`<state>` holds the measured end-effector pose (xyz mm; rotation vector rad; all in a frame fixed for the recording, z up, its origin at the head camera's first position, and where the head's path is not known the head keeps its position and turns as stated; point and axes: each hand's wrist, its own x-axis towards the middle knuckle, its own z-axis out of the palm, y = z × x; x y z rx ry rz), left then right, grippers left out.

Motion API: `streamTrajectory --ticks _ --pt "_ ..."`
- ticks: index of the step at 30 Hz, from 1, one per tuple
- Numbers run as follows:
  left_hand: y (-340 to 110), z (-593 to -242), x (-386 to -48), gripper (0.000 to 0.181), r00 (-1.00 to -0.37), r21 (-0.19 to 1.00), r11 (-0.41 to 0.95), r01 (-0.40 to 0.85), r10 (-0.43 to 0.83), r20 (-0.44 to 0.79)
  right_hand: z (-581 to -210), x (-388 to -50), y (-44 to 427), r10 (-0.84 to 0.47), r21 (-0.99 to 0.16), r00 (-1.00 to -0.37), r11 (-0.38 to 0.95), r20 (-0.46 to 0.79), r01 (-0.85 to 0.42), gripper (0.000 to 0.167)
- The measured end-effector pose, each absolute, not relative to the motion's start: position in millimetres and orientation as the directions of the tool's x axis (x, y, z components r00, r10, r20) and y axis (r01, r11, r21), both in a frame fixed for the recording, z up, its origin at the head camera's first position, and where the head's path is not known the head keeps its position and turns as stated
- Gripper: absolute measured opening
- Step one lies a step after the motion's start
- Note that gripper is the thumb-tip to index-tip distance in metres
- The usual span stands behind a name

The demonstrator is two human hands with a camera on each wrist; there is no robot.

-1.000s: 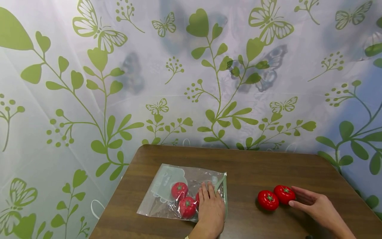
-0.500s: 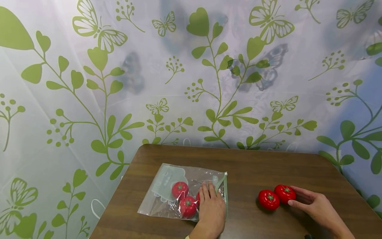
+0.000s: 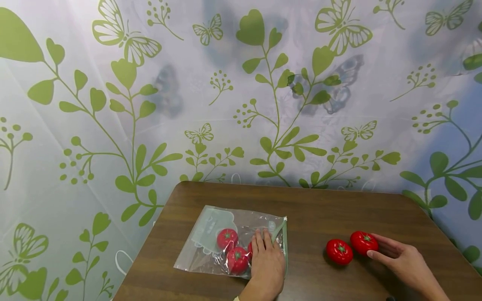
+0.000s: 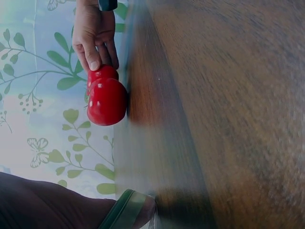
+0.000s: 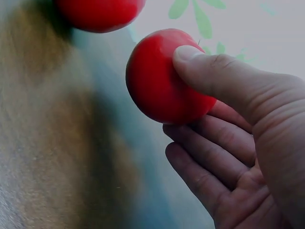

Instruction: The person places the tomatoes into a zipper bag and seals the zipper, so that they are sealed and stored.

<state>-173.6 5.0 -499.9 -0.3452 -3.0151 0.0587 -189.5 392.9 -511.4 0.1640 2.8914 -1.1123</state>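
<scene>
My right hand (image 3: 404, 262) pinches a red tomato (image 3: 361, 242) between thumb and fingers on the table's right side. In the right wrist view the thumb presses on the near face of this tomato (image 5: 155, 83), with fingers behind and below it. A second tomato (image 3: 339, 252) sits just left of it, a small gap between them. My left hand (image 3: 266, 267) lies with fingers extended on a clear zip bag (image 3: 192, 263) with a green edge. Inside the bag are two plainly visible tomatoes (image 3: 237, 260) and a third, partly hidden by my left fingers.
The brown wooden table (image 3: 301, 205) ends at a curtain (image 3: 226, 104) printed with green leaves and butterflies. Inside the bag, or printed on it, shows a pale green scalloped shape (image 3: 211, 225). A small dark object (image 3: 390, 298) shows at the bottom edge.
My right hand has shifted the pinched tomato slightly right and up in the head view, parting it from the tomato beside it. My left hand stays in place on the bag.
</scene>
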Motion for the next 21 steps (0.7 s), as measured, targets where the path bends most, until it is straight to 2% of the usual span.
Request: streamTrajectory --ticks 8,15,21 --pt "6 -500 -173 0.044 -0.969 -0.067 0.974 0.217 0.223 0.104 -491 -182 387 0.111 -0.665 -0.989 0.731 -0.1 0.15 0.092" --pt "7 -500 -174 0.054 -0.971 -0.048 0.974 0.22 0.223 0.085 -476 -173 374 0.094 -0.626 -0.989 0.767 -0.112 0.144 0.095" --pt "6 -501 -174 0.044 -0.97 -0.065 0.975 0.21 0.217 0.113 -463 -168 362 0.079 -0.642 -0.993 0.758 -0.086 0.116 0.09"
